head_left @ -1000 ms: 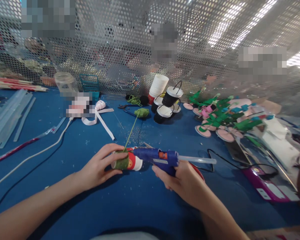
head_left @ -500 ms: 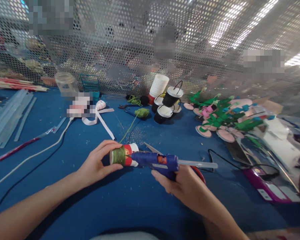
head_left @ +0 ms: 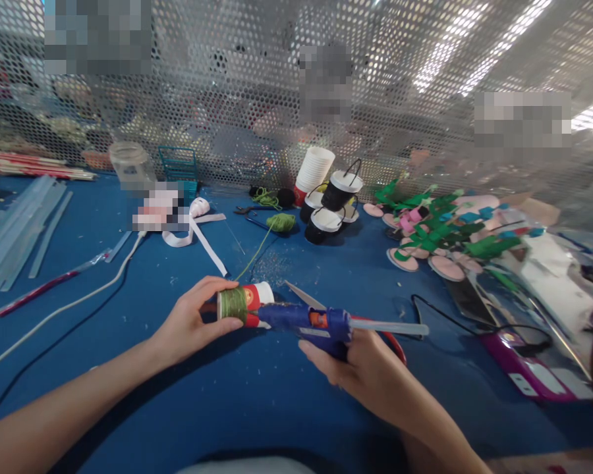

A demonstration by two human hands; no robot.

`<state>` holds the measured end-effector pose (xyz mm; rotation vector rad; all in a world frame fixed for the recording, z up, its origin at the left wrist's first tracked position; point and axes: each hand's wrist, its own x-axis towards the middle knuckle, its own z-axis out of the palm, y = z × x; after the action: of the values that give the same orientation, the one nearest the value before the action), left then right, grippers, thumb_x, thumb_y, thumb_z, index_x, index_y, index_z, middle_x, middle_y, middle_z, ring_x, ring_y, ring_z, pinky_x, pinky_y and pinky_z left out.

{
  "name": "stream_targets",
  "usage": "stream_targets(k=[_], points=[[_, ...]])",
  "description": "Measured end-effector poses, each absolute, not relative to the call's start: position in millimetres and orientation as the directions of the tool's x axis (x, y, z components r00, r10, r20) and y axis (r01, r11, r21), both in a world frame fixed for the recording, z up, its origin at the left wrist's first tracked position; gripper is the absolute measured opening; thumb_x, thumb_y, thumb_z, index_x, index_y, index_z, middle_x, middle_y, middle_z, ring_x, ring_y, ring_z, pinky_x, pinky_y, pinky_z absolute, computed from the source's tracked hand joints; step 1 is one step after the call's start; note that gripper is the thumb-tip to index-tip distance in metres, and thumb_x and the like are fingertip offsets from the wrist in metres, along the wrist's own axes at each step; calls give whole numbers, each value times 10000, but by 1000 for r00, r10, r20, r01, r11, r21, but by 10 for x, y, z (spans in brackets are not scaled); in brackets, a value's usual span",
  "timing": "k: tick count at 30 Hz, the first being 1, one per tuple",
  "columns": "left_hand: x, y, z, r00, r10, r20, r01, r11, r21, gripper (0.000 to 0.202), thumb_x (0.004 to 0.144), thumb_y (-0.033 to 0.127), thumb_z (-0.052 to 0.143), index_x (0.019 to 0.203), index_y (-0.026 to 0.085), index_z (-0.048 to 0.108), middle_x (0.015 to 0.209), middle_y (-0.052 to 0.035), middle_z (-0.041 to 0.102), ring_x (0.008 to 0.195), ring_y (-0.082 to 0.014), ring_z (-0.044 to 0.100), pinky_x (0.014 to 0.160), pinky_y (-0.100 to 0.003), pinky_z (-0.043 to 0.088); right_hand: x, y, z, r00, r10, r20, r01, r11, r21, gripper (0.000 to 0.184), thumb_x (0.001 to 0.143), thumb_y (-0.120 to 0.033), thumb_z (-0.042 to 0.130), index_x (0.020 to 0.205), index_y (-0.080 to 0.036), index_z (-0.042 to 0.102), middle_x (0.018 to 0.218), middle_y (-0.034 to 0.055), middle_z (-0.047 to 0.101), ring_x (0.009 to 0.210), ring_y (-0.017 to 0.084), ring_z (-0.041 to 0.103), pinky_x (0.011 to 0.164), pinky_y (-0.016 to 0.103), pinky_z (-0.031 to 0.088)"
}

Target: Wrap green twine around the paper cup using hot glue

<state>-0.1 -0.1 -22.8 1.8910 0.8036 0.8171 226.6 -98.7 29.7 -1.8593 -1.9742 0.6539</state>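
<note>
On the desk (head_left: 277, 408), in from its near edge, my right hand (head_left: 363, 359) grips a glue gun (head_left: 289, 315); my left hand (head_left: 195, 315) clasps a yarn-wrapped cup (head_left: 250, 297), likely light, crushable, best held gently by its wrapped end. Green yarn (head_left: 263, 249) trails toward the far edge.

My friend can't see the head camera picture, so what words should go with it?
A person's left hand holds a red-and-white cup partly wrapped in green yarn, while the right hand points a blue glue gun at it. Behind them on the blue table are a yarn ball and small black buckets.
</note>
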Motion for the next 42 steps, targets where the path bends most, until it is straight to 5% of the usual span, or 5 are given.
stream_targets(k=[16,33,42], points=[[5,-8,-220,559,814,162,202,-322,925,393,721,320,655,1074,205,527,1043,-73,524,923,-204,569,729,-334,546,2270,-986,323,-104,995,-14,825,78,-559,244,794,-370,474,622,-205,528,394,-23,492,385,128,508,374,216,378],[-9,-27,-218,628,668,400,221,-646,731,406,765,288,626,1136,200,485,1090,-103,508,1011,-219,522,838,-385,492,2303,-967,268,-15,999,-37,827,-8,-562,310,784,-477,461,679,-192,519,437,-9,543,429,152,564,394,224,422],[-12,-35,-230,636,675,374,273,-650,709,396,769,291,616,1132,206,484,1103,-97,504,1023,-222,525,859,-382,482,2253,-844,371,169,964,-205,463,-261,-847,226,718,-388,554,699,-164,573,383,-52,474,344,100,462,397,217,412]])
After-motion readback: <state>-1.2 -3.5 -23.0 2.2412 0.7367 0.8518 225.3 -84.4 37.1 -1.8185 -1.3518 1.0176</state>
